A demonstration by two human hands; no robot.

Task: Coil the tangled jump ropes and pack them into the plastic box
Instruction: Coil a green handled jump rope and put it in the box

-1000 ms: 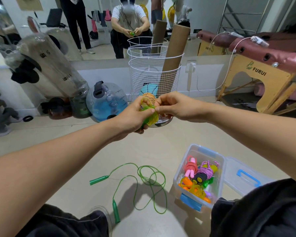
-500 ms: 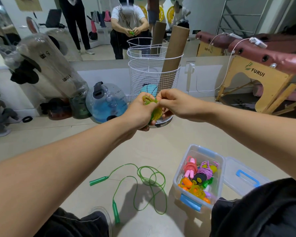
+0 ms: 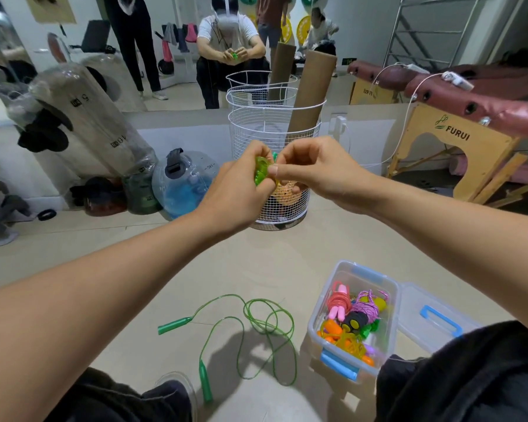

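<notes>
While both arms reach forward over the tiled floor (image 3: pixel 256 269), the biggest item nearby is the white wire basket (image 3: pixel 256 129) against the mirror wall, with a cardboard tube (image 3: pixel 310 92) leaning in it, top tilted right. Next down: plastic box (image 3: pixel 392 303), lower right, long axis running away from the camera, slightly tilted left; its lid (image 3: pixel 433 318) lies flat on the floor, touching the box's right side. Box already holds coiled ropes (image 3: pixel 352 321) in pink, purple, orange and yellow (exact count unclear, they overlap).

Loose green jump rope (image 3: pixel 256 327) lies uncoiled on the floor left of the box, apart from it. One handle (image 3: pixel 174 325) points left and slightly down, the other handle (image 3: pixel 205 383) runs near-vertical in frame, just beside the person's knee. Cord loops tangle between them.

Left hand (image 3: pixel 235 196) grips a small bright green rope bundle (image 3: pixel 261 172), fingers curled round it, held up in front of the basket. Right hand (image 3: pixel 317 172) pinches the bundle's right edge, thumb and forefinger pressed together, other fingers curled. Bundle's long axis looks roughly vertical; mostly hidden by fingers.
</notes>
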